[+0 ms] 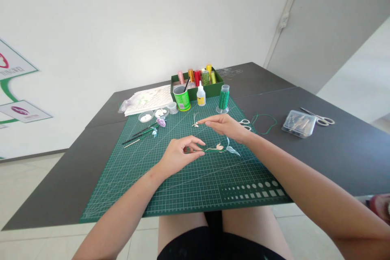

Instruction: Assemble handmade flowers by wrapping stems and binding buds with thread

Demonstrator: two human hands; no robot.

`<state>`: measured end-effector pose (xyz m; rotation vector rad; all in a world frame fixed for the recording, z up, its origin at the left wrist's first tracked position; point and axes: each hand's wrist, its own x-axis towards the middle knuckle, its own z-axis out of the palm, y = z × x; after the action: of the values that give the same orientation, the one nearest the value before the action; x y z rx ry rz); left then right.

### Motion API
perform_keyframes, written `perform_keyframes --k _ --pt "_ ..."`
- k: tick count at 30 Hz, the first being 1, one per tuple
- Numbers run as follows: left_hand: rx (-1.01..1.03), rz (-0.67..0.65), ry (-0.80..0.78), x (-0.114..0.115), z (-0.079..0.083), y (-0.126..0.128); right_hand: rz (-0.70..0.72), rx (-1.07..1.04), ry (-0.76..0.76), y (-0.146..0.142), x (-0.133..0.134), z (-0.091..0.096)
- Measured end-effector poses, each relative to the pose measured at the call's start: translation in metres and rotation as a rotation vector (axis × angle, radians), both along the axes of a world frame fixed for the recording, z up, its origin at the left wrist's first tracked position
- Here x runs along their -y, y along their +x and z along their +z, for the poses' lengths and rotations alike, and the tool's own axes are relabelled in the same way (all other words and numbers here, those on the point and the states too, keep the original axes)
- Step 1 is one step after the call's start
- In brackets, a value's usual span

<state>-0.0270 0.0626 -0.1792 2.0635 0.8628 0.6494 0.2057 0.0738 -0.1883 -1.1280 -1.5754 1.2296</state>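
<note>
Pinched between the thumb and fingers of my left hand is a thin green-wrapped flower stem, lying nearly level just above the mat. A small pale peach blossom and light blue leaves stand at its right end. My right hand reaches in from the right, fingers stretched out. Its index fingertip is at a small cream flower piece with thin wires; whether it touches cannot be made out. Both hands are over the green cutting mat.
Behind stand a green can, a glue bottle, a green thread spool and a box of coloured spools. Brushes and a purple flower lie left. Scissors and a clear case lie right.
</note>
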Motion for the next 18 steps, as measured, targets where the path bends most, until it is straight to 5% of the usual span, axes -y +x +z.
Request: perform_keyframes --k 8,18 --pt "0.021 -0.018 -0.070 0.0042 -0.0026 0.0035 0.002 -0.048 0.100 -0.0001 0.0027 0.0027" --pt "0.041 0.064 0.087 -0.0026 -0.0010 -0.0027 -0.118 0.059 0.236 0.0016 -0.0067 -0.0031"
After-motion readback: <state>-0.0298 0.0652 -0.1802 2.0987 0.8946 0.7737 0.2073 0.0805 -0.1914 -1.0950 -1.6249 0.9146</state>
